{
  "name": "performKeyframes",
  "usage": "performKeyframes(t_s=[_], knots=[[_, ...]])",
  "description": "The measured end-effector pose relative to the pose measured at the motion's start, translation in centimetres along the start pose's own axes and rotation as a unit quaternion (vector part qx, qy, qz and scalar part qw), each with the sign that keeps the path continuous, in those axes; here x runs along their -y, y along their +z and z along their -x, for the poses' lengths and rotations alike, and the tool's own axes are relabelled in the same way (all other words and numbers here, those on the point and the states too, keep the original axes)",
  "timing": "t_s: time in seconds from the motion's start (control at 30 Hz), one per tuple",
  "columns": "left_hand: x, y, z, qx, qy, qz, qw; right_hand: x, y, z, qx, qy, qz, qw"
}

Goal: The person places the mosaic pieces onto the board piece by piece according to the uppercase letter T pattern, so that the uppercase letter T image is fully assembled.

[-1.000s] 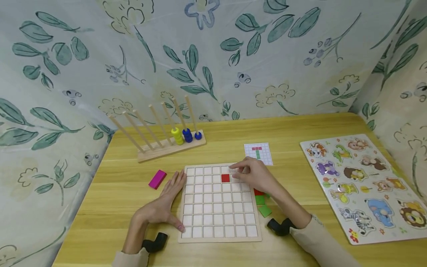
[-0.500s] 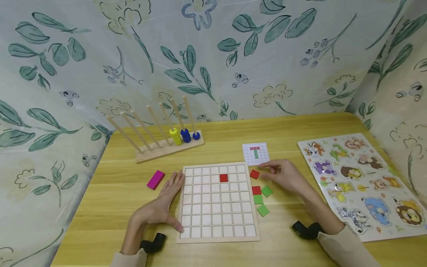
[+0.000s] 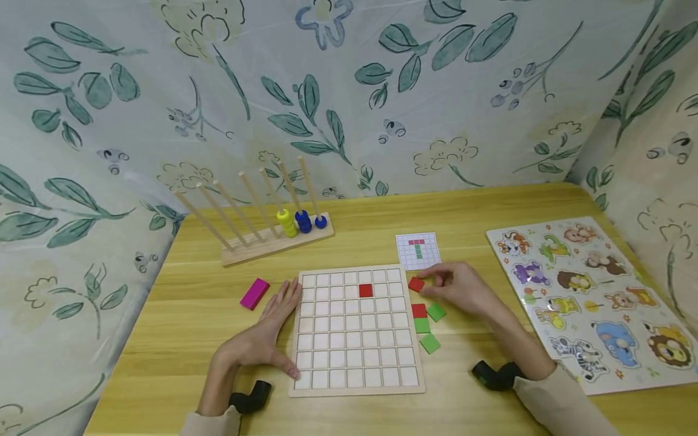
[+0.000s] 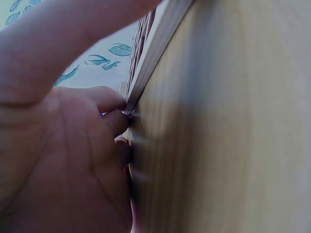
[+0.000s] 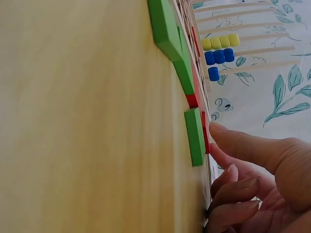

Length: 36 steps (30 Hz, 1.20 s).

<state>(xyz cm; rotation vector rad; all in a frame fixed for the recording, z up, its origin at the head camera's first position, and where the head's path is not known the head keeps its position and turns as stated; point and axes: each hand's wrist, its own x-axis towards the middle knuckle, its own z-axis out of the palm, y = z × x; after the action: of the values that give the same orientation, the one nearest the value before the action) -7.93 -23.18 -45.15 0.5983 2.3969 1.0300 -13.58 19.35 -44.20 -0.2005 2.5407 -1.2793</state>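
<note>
A wooden grid board [image 3: 356,332] with white squares lies in front of me, one red tile [image 3: 365,291] set in its upper part. My left hand [image 3: 260,342] rests along the board's left edge, fingers spread and thumb at the near corner. Right of the board, my right hand [image 3: 458,287] pinches a loose red square tile [image 3: 417,284] between thumb and forefinger. In the right wrist view the thumb covers part of that red tile [image 5: 205,133]. Another red tile [image 3: 418,310] and several green tiles [image 3: 430,344] lie just nearer.
Behind the board stands a peg abacus [image 3: 278,239] with yellow and blue beads. A pattern card [image 3: 428,257] shows a red and green T. The magenta block [image 3: 254,293] lies left, an animal puzzle board [image 3: 591,303] right. A patterned cloth [image 3: 338,91] hangs at the back.
My right hand has left the board's upper right, moved right, then closed in on the loose red tile. The left hand stays against the board.
</note>
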Motion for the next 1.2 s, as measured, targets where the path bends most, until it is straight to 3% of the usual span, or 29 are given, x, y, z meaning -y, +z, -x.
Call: performKeyframes(t_s=[0.5,0.97,1.2], knots=[[0.14,0.01,-0.12,-0.001,0.012,0.001,0.9999,0.48,0.45,-0.39,0.000,0.019,0.002,0.9998],[0.10,0.12,-0.23,-0.001,0.015,0.005,0.9999,0.65,0.33,-0.24,-0.010,-0.046,0.092,0.9946],[0.11,0.17,-0.22,-0.002,0.012,0.008,0.9999,0.53,0.19,-0.28,-0.001,-0.078,0.108,0.9910]])
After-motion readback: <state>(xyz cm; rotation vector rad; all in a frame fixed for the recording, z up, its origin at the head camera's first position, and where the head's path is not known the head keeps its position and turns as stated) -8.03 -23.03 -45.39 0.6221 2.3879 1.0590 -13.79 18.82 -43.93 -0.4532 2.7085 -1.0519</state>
